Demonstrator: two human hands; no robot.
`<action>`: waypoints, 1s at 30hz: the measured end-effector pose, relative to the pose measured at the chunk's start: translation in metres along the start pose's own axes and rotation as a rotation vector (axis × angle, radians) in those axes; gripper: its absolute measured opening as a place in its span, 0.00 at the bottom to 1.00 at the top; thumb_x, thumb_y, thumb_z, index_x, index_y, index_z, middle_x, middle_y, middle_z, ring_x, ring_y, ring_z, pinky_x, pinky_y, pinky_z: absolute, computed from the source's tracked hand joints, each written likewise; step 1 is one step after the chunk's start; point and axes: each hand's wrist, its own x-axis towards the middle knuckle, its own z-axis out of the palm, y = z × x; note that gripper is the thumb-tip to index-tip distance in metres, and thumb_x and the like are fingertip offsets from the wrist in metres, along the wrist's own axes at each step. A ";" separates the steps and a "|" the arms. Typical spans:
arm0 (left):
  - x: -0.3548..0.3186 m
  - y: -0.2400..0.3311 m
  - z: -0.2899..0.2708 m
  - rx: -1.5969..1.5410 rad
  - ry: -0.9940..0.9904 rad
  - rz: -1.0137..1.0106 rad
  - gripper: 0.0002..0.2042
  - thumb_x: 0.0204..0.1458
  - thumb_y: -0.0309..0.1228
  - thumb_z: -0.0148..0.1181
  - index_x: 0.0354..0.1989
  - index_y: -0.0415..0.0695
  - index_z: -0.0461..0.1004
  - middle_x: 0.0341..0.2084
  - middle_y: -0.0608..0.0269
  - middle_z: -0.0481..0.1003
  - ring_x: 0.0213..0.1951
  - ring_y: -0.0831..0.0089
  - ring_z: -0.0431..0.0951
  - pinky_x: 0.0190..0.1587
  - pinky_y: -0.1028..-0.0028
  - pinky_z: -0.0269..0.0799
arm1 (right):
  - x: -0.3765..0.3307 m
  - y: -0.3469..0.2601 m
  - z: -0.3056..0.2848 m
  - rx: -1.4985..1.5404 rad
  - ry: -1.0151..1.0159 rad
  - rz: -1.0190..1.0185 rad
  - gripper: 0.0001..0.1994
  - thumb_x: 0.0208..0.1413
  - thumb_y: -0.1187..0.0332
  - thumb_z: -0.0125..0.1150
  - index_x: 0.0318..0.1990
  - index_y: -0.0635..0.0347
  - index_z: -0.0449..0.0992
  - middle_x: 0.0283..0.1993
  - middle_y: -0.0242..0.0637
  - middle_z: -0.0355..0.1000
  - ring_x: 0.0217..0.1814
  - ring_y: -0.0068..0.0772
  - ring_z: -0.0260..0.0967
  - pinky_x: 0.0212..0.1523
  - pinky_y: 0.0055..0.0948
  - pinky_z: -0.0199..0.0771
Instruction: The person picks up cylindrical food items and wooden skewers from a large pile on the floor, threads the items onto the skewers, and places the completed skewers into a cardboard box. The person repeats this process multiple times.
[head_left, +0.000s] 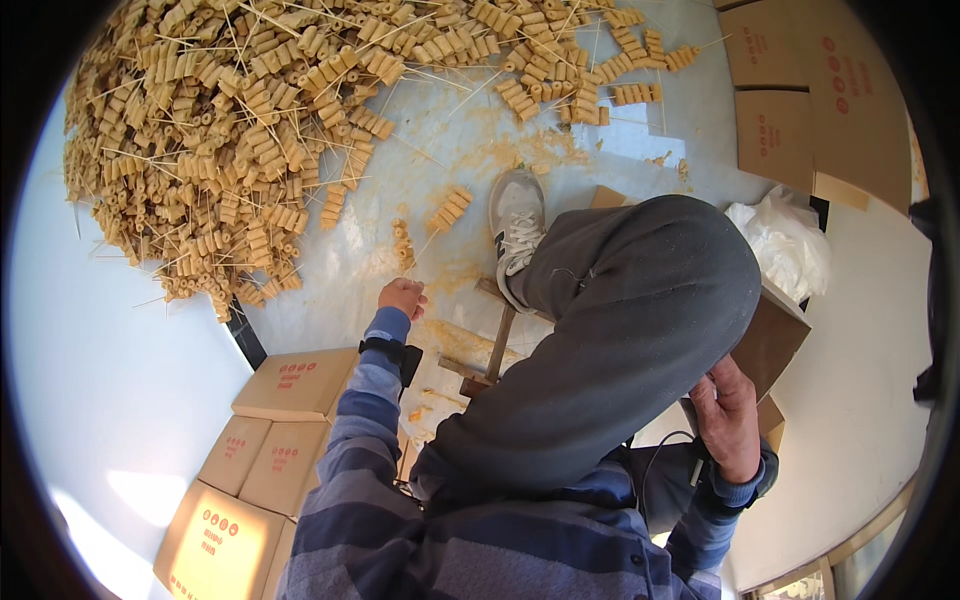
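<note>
My left hand [403,297] is closed in a pinch at the end of a thin stick, low over the pale floor sheet. Just beyond it are a skewer [403,246] of tan, hollow rolled pieces and another skewer [450,210]; which one the pinched stick belongs to is hard to tell. My right hand [728,420] is beside my bent leg, fingers curled together. The leg hides its fingertips, and whatever they hold cannot be made out. A large heap of similar skewers [240,130] fills the far left.
Cardboard boxes [295,385] are stacked at the near left, with more boxes [775,130] at the far right. A white plastic bag [785,240] lies beside my knee. My shoe [518,215] rests on the crumb-strewn floor sheet [350,260], near a wooden frame [500,345].
</note>
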 end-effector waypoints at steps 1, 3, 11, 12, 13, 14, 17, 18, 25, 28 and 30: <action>0.000 -0.007 0.001 -0.107 0.007 0.019 0.07 0.58 0.32 0.56 0.35 0.40 0.72 0.24 0.57 0.78 0.18 0.72 0.76 0.17 0.71 0.71 | -0.001 0.001 0.001 -0.029 -0.001 0.000 0.13 0.66 0.69 0.56 0.54 0.64 0.73 0.45 0.40 0.78 0.48 0.34 0.74 0.52 0.30 0.71; 0.004 -0.021 -0.001 -0.020 0.094 0.012 0.07 0.58 0.31 0.56 0.34 0.40 0.72 0.23 0.57 0.78 0.18 0.71 0.77 0.18 0.71 0.72 | -0.002 0.001 0.002 -0.064 0.003 0.001 0.13 0.66 0.69 0.56 0.55 0.64 0.73 0.46 0.41 0.78 0.48 0.34 0.74 0.52 0.30 0.71; -0.008 -0.063 -0.002 0.053 0.194 -0.057 0.04 0.60 0.29 0.52 0.37 0.44 0.71 0.21 0.55 0.77 0.16 0.68 0.76 0.17 0.69 0.73 | -0.002 -0.010 0.003 -0.145 0.017 -0.045 0.14 0.66 0.70 0.55 0.56 0.64 0.73 0.47 0.42 0.77 0.49 0.36 0.74 0.52 0.31 0.71; -0.014 -0.064 -0.001 -0.029 0.233 -0.101 0.04 0.60 0.29 0.51 0.38 0.44 0.70 0.20 0.55 0.76 0.15 0.68 0.75 0.17 0.69 0.73 | -0.002 -0.011 0.004 -0.146 0.020 -0.033 0.14 0.66 0.70 0.55 0.56 0.64 0.72 0.48 0.42 0.77 0.49 0.36 0.74 0.52 0.31 0.71; -0.018 -0.063 0.000 -0.093 0.271 -0.172 0.04 0.60 0.30 0.51 0.39 0.45 0.70 0.20 0.55 0.76 0.15 0.68 0.75 0.16 0.69 0.72 | -0.002 -0.011 0.004 -0.131 0.028 -0.028 0.13 0.66 0.71 0.55 0.56 0.64 0.72 0.48 0.42 0.77 0.49 0.36 0.74 0.52 0.31 0.71; -0.018 -0.059 0.001 0.027 0.327 0.011 0.06 0.61 0.31 0.51 0.42 0.44 0.69 0.22 0.52 0.77 0.19 0.62 0.76 0.22 0.66 0.74 | -0.001 -0.011 0.005 -0.108 0.026 -0.038 0.13 0.66 0.71 0.55 0.56 0.64 0.72 0.48 0.43 0.77 0.48 0.36 0.74 0.52 0.31 0.71; -0.013 -0.040 0.008 0.462 0.481 0.417 0.12 0.62 0.34 0.52 0.49 0.42 0.67 0.29 0.44 0.79 0.34 0.45 0.80 0.39 0.55 0.77 | 0.001 -0.009 0.006 -0.162 -0.009 -0.032 0.13 0.66 0.72 0.55 0.55 0.65 0.73 0.48 0.43 0.77 0.47 0.36 0.74 0.52 0.30 0.71; -0.005 -0.027 0.013 0.489 0.432 0.453 0.14 0.61 0.36 0.53 0.51 0.42 0.67 0.32 0.42 0.78 0.39 0.42 0.79 0.44 0.55 0.75 | 0.001 -0.009 0.007 -0.153 -0.023 -0.019 0.12 0.66 0.72 0.55 0.54 0.65 0.73 0.47 0.43 0.77 0.47 0.36 0.74 0.52 0.31 0.71; 0.040 0.041 0.046 0.939 0.267 0.470 0.17 0.55 0.41 0.61 0.47 0.42 0.73 0.42 0.41 0.76 0.46 0.45 0.77 0.47 0.54 0.74 | -0.004 -0.010 0.005 -0.155 0.024 -0.025 0.12 0.66 0.72 0.55 0.53 0.65 0.73 0.44 0.43 0.78 0.44 0.36 0.74 0.49 0.31 0.73; 0.054 0.047 0.045 0.929 0.239 0.585 0.14 0.56 0.41 0.59 0.41 0.42 0.73 0.35 0.43 0.77 0.42 0.45 0.78 0.44 0.53 0.75 | -0.007 -0.006 0.007 -0.138 0.021 -0.003 0.11 0.65 0.73 0.55 0.53 0.65 0.74 0.43 0.43 0.78 0.44 0.36 0.75 0.48 0.31 0.73; 0.058 0.049 0.045 0.841 0.269 0.691 0.13 0.57 0.40 0.58 0.39 0.42 0.72 0.31 0.46 0.78 0.36 0.47 0.79 0.40 0.55 0.75 | -0.006 -0.002 0.009 -0.104 0.011 0.021 0.11 0.65 0.73 0.56 0.52 0.65 0.74 0.43 0.43 0.78 0.44 0.36 0.75 0.48 0.31 0.73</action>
